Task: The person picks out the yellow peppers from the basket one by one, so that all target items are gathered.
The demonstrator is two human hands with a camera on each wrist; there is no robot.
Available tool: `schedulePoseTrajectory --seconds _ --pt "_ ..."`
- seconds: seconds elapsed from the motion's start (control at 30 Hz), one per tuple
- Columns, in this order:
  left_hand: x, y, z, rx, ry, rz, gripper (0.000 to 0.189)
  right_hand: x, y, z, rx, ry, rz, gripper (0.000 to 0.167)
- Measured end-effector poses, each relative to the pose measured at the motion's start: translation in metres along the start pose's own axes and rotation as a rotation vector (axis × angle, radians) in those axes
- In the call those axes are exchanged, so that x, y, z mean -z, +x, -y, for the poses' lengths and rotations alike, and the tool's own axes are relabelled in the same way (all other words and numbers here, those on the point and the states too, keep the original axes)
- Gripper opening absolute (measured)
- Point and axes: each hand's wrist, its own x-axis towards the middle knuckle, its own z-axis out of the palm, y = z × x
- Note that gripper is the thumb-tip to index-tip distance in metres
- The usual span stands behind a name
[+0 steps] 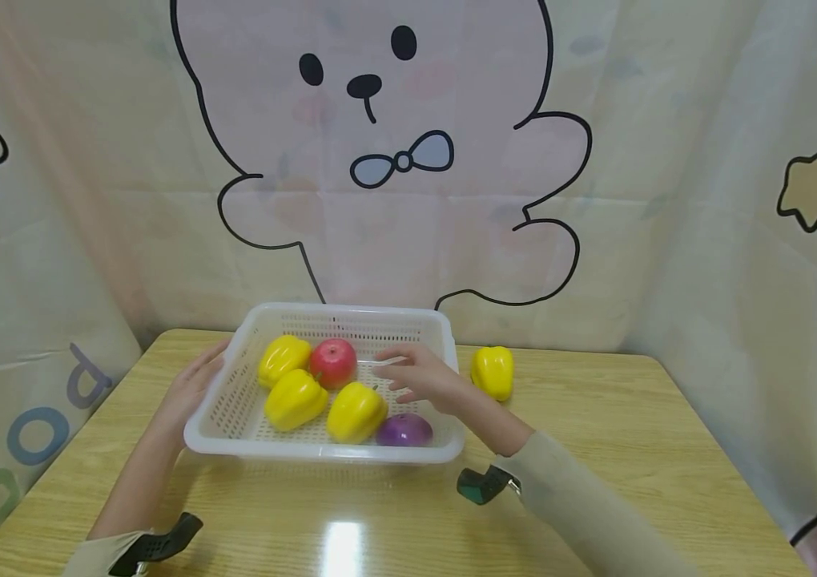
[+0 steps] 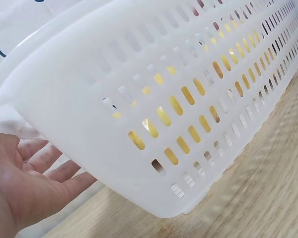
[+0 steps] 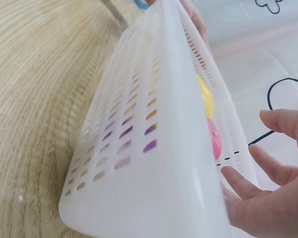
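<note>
A white slotted plastic basket (image 1: 340, 454) stands on the table. Inside it lie three yellow bell peppers (image 1: 296, 400), a red apple (image 1: 333, 363) and a round purple item (image 1: 404, 430), whose kind I cannot tell. My left hand (image 1: 195, 387) rests at the basket's left end, its loosely extended fingers (image 2: 42, 157) below the rim outside; the thumb is hidden. Over the basket's right part, my right hand (image 1: 419, 374) reaches in with fingers spread and nothing between them. Another yellow bell pepper (image 1: 493, 373) lies on the table, right of the basket.
The wood-grain table (image 1: 596, 449) extends in front of the basket and to its right. Behind it hangs a pale curtain (image 1: 639, 240) with a cartoon bear. Black wrist mounts (image 1: 484, 484) sit on both sleeves.
</note>
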Motion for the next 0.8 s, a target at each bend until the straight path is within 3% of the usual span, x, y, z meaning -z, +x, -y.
schedulePoseTrajectory --seconds 0.23,0.8 --pt "0.000 -0.001 -0.001 0.015 -0.017 0.000 0.071 -0.001 0.008 0.000 -0.016 -0.042 0.006 0.048" --pt "0.001 0.000 0.002 -0.011 -0.023 0.001 0.070 -0.005 0.022 0.004 -0.062 -0.149 0.119 0.056"
